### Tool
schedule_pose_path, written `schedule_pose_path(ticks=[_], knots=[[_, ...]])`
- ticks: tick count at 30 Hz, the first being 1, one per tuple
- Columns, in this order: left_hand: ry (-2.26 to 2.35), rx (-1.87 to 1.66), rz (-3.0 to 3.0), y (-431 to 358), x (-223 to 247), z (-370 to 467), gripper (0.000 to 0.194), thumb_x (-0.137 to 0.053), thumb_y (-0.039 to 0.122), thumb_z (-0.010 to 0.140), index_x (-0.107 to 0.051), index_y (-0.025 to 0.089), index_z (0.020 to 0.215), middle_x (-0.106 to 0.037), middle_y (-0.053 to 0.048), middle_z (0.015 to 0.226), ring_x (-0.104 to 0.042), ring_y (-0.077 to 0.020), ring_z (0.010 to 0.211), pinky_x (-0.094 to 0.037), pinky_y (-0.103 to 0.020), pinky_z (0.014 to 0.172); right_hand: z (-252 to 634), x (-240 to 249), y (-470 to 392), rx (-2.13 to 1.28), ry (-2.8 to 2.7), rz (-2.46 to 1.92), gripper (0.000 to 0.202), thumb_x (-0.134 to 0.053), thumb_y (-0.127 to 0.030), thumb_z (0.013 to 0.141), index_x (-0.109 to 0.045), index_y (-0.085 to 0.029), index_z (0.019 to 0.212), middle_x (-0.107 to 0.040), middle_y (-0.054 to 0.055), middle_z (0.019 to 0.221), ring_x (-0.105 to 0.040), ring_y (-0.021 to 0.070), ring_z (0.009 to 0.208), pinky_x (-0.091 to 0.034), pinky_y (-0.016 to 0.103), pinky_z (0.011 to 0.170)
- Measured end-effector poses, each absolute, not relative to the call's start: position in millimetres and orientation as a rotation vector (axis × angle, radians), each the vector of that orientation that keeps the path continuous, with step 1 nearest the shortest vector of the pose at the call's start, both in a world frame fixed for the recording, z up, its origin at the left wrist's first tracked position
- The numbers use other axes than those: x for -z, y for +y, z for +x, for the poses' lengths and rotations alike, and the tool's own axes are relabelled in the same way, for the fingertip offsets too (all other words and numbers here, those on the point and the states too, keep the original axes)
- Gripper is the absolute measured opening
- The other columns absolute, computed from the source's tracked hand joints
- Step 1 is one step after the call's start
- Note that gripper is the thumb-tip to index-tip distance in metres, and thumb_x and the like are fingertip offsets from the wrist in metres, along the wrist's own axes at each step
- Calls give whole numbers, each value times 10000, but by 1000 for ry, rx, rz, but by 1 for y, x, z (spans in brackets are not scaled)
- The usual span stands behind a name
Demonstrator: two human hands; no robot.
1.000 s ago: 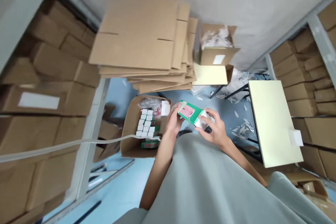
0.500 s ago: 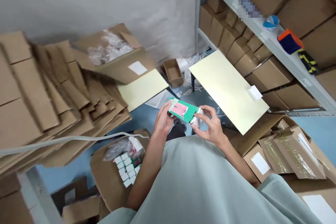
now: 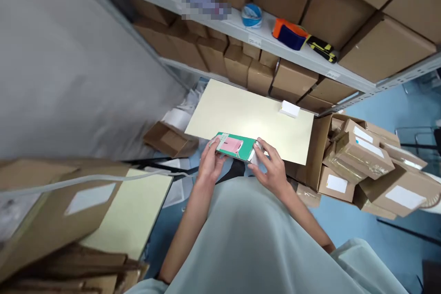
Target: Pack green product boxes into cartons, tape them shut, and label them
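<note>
Between my two hands, above my lap, is a flat green box [image 3: 247, 148] with a pink picture on its face and a pale band at the left end. My left hand [image 3: 209, 160] grips that left end, thumb on top. Fingers of my right hand [image 3: 270, 164] close on the right end, where a white part shows under them. Beyond the hands lies a pale yellow tabletop [image 3: 237, 105], with a small white box [image 3: 290, 109] near its far right edge.
Behind the tabletop, a metal shelf [image 3: 234, 20] holds cartons, a tape roll [image 3: 251, 15] and a black-yellow cutter [image 3: 321, 48]. An open carton [image 3: 317, 154] with taped parcels is at right. Another pale board [image 3: 129, 220] and cartons lie left; a white cable [image 3: 86, 182] crosses there.
My view has turned to the right, so the tabletop and shelf now lie straight ahead. The green box stays in both hands; the right fingers now sit closer against its end.
</note>
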State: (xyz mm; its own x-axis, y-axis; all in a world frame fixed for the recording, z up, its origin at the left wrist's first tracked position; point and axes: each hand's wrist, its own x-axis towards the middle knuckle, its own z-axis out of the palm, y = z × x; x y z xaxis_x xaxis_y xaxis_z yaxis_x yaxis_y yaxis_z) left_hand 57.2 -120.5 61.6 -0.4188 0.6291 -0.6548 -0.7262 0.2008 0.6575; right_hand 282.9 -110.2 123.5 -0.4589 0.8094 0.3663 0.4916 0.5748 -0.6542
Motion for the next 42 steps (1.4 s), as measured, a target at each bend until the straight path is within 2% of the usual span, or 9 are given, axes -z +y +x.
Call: schedule_pose_path(ticks=[4, 10, 16, 21, 27, 31, 38, 40, 42], knots=[[1329, -1380, -20, -64, -62, 34, 395, -930, 426, 792, -774, 280, 1124, -814, -48, 1166, -754, -236, 1063, -634, -309, 796, 244, -130, -84, -586, -1954, -1269, 499, -530, -319, 1165, -572, -355, 1660, -643, 119, 1642, -639, 287, 1511, -598, 532, 1207], [1257, -1282, 115, -5, -69, 4, 423, -932, 510, 805, -761, 322, 1143, -797, -48, 1227, -739, -254, 1171, -633, -314, 842, 193, -146, -55, -589, -1769, -1501, 597, -527, -354, 1161, -437, -334, 1750, -637, 110, 1654, -613, 287, 1539, -554, 556, 1258], [1203, -1176, 131, 31, -66, -2, 470, -944, 515, 795, -773, 308, 1181, -791, -68, 1235, -732, -257, 1158, -613, -294, 820, 191, -143, -30, -587, -1682, -1582, 479, -635, -440, 1117, -649, -301, 1575, -750, 131, 1485, -703, 297, 1405, -601, 514, 1172], [1224, -1117, 143, 39, -66, 6, 466, -916, 527, 828, -769, 292, 1202, -787, -82, 1228, -731, -267, 1144, -608, -292, 796, 198, -142, -16, -745, -1619, -1635, 510, -731, -506, 1048, -690, -269, 1498, -756, 142, 1424, -719, 306, 1332, -612, 492, 1128], [1274, -1138, 197, 37, -80, 21, 479, -904, 537, 824, -753, 281, 1199, -780, -71, 1218, -721, -268, 1167, -614, -304, 832, 220, -133, 0, -943, -1540, -1461, 493, -627, -600, 1087, -735, -243, 1410, -760, 138, 1378, -727, 297, 1311, -613, 461, 1125], [1305, -1147, 265, 33, -87, 39, 495, -899, 560, 830, -748, 289, 1215, -763, -75, 1292, -697, -273, 1228, -623, -313, 876, 242, -125, 15, -1025, -1479, -1416, 539, -599, -657, 1088, -743, -225, 1375, -763, 140, 1361, -735, 297, 1293, -617, 458, 1122], [1397, -1161, 306, 24, -84, 66, 497, -890, 603, 841, -742, 298, 1204, -749, -75, 1324, -683, -264, 1249, -626, -304, 898, 278, -117, 27, -1114, -1523, -1317, 517, -574, -639, 1106, -712, -253, 1421, -705, 145, 1439, -667, 307, 1408, -567, 496, 1203], [1398, -1166, 323, 22, -80, 69, 499, -895, 601, 836, -742, 305, 1207, -747, -74, 1332, -683, -260, 1250, -624, -303, 903, 284, -108, 26, -1119, -1511, -1354, 520, -606, -636, 1089, -693, -264, 1441, -671, 153, 1485, -636, 312, 1442, -554, 517, 1220], [1400, -1207, 319, 21, -74, 68, 492, -902, 590, 824, -732, 312, 1193, -745, -67, 1332, -681, -255, 1250, -625, -312, 917, 288, -91, 26, -1118, -1430, -1462, 600, -687, -651, 1032, -637, -268, 1491, -613, 171, 1543, -635, 312, 1425, -591, 514, 1166]])
